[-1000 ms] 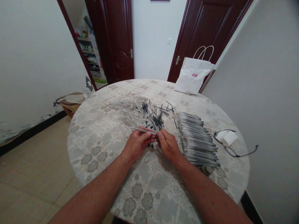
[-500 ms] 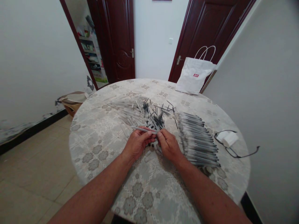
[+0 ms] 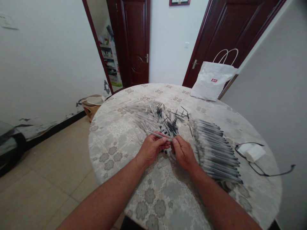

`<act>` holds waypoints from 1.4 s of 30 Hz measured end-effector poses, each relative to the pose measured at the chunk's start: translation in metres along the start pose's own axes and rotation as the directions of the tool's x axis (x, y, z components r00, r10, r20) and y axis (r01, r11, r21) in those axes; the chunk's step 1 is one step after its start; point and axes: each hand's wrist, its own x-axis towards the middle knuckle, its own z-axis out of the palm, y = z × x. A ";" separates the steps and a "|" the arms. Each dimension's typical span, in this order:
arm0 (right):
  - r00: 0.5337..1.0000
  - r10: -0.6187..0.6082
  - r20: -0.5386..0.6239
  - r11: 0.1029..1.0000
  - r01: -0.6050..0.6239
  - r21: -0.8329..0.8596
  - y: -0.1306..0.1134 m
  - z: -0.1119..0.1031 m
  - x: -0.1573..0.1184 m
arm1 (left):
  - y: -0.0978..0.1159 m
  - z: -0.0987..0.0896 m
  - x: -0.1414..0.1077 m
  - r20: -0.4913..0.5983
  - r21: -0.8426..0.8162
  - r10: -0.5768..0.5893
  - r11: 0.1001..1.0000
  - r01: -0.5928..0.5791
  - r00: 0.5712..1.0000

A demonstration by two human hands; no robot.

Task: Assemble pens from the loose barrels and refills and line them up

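My left hand [image 3: 153, 147] is closed around a slim whitish pen [image 3: 157, 134], its end pointing up and to the left. At the pen's other end, my right hand [image 3: 183, 150] pinches with thumb and fingers; both hands hold the same pen. Just beyond the fingers lies a heap of thin black refills [image 3: 171, 126]. Pale pen barrels [image 3: 140, 116] are scattered to the left of them. To the right of my right hand, many dark-tipped pens [image 3: 218, 150] lie side by side in a neat row. Small pieces under my hands are partly hidden.
A patterned cloth covers the round table [image 3: 146, 191]. Eyeglasses [image 3: 257, 169] and a folded white tissue [image 3: 254, 154] lie at the right. A white paper bag [image 3: 213, 80] stands at the back right. Beyond the left edge is a wooden stool [image 3: 92, 105].
The camera view has turned slightly left, so everything appears farther right. Both hands keep hold of the pen in nearly the same pose.
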 end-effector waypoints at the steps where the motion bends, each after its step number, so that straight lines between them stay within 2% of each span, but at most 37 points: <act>1: 1.000 0.008 0.002 1.000 -0.008 0.010 0.001 0.001 0.000 | 0.000 0.000 0.000 -0.001 0.001 0.000 1.000 0.000 1.000; 6: 1.000 0.008 -0.010 0.998 -0.007 0.067 0.002 0.000 -0.002 | 0.000 -0.001 0.001 -0.020 -0.016 0.023 1.000 -0.023 1.000; 14: 1.000 0.010 0.014 1.000 -0.010 0.013 -0.001 -0.001 -0.002 | -0.003 -0.002 0.002 -0.012 -0.019 0.018 1.000 -0.018 1.000; 26: 0.999 0.041 0.000 0.994 -0.041 0.102 0.000 0.002 -0.002 | -0.003 0.000 0.002 -0.005 0.006 0.017 1.000 -0.017 1.000; 33: 1.000 -0.007 0.016 0.999 0.006 0.051 0.000 -0.004 -0.001 | -0.001 -0.004 0.003 -0.020 0.136 0.089 0.987 -0.085 0.996; 37: 0.996 -0.083 0.039 0.997 0.083 0.004 0.000 -0.007 0.000 | 0.002 -0.004 0.003 -0.020 0.213 0.081 0.974 -0.075 0.996; 42: 0.969 -0.243 0.035 0.966 0.245 -0.083 0.000 -0.007 0.002 | 0.015 -0.004 -0.005 0.048 0.486 0.096 0.867 -0.107 0.994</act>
